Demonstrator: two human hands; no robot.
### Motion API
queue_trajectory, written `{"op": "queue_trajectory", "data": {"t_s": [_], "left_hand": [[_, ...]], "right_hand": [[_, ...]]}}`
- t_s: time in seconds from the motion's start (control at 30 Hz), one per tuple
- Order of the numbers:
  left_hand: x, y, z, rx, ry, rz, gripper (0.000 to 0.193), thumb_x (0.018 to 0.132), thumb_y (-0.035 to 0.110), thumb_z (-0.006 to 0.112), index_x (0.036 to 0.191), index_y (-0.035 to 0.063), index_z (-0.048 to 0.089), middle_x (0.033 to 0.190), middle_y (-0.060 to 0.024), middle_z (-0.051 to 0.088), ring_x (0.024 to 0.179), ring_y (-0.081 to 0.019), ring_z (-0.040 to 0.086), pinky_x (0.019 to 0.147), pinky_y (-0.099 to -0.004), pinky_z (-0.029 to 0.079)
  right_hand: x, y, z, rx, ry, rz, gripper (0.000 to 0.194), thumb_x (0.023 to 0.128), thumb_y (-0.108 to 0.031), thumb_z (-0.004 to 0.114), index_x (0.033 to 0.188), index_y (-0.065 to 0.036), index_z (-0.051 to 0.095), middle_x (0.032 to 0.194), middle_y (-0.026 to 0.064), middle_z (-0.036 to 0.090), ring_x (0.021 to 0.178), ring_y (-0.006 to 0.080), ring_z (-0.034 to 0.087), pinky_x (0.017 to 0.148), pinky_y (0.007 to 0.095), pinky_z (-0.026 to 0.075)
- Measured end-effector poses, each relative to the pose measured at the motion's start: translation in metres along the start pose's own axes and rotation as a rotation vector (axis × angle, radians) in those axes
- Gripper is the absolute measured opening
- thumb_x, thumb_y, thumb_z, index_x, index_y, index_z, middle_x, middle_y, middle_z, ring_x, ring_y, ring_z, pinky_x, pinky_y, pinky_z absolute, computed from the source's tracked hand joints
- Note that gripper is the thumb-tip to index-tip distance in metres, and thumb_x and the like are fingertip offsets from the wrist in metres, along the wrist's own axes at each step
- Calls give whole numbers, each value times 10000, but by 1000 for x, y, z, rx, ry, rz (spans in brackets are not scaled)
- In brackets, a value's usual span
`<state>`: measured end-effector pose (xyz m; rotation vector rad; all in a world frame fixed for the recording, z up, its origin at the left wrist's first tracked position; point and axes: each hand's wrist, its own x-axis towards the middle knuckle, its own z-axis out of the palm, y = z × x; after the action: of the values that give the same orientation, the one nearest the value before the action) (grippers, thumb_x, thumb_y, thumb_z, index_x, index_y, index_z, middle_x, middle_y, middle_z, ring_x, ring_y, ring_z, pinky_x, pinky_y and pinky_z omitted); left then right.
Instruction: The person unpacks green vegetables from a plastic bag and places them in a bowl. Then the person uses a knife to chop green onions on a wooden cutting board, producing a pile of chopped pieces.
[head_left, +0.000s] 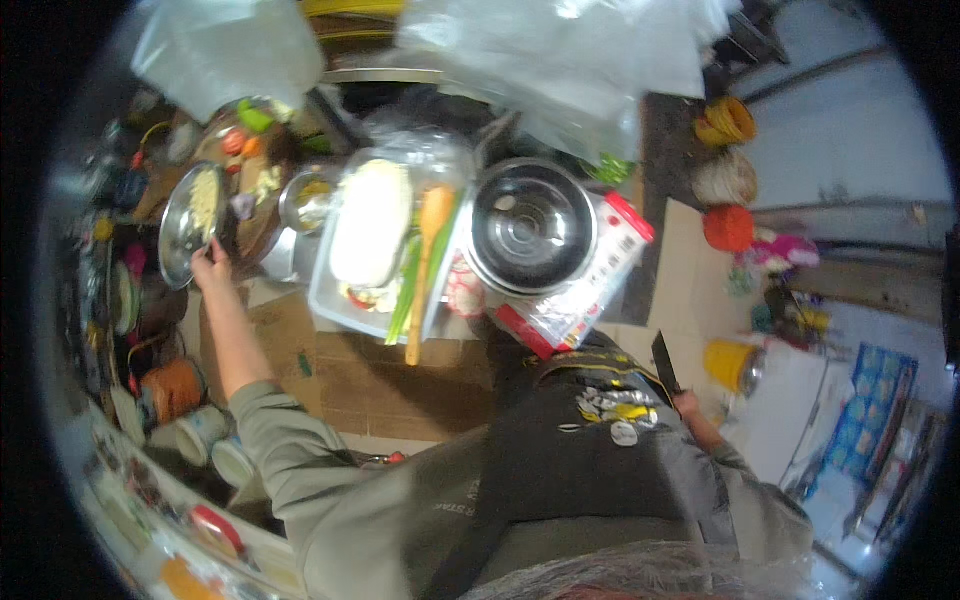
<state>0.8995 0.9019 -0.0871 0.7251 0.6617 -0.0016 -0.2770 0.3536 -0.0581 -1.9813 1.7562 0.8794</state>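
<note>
My left hand (212, 268) grips the near rim of a shallow metal bowl (174, 238), which looks tilted and holds pale chopped food (204, 199). The bowl is beside a round wooden chopping board (259, 161) carrying green, red and orange vegetable pieces and pale bits. Off to my right side, my right hand (688, 407) is closed on the handle of a knife (664, 364) with a broad dark blade. A small metal bowl (289, 202) stands right of the board, with something yellowish inside.
A clear plastic tub (321, 289) holds a large white block (371, 225) and green stalks (405, 289). A wooden spoon (421, 285) lies across it. A dark round pan (525, 262) sits by a red-edged plastic packet (611, 255). A yellow bucket (726, 364) stands at right.
</note>
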Motion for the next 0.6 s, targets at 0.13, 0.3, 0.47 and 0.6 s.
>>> {"op": "queue_trajectory", "data": {"t_s": [0.13,0.3,0.47,0.6], "left_hand": [[53,-2,-2,152,-30,-132,348,969,19,520,1289,-96,596,1266,-217,666,1114,-362,696,906,-441,690],[7,-3,5,89,-180,-163,453,1082,212,570,1387,-122,547,1358,-182,638,1227,-352,641,981,-464,667],[-212,-40,9,460,-266,265,205,1052,201,614,1143,20,645,1048,-56,663,936,-188,640,772,-300,570],[-428,-168,-24,785,-858,5,268,1072,302,644,1172,54,664,985,-43,689,883,-149,663,802,-320,559]], "right_hand": [[-48,-37,-29,118,34,101,294,938,-258,724,955,33,766,835,212,758,784,339,758,697,462,573],[-58,-55,-43,347,52,192,338,956,-299,738,936,38,737,764,137,735,639,259,716,601,416,553],[-32,-60,-36,730,139,261,320,954,-315,706,912,1,691,685,93,671,599,218,681,556,397,529],[-11,-76,-49,675,445,32,297,922,-279,670,851,9,658,664,103,636,614,226,606,652,406,515]]}}
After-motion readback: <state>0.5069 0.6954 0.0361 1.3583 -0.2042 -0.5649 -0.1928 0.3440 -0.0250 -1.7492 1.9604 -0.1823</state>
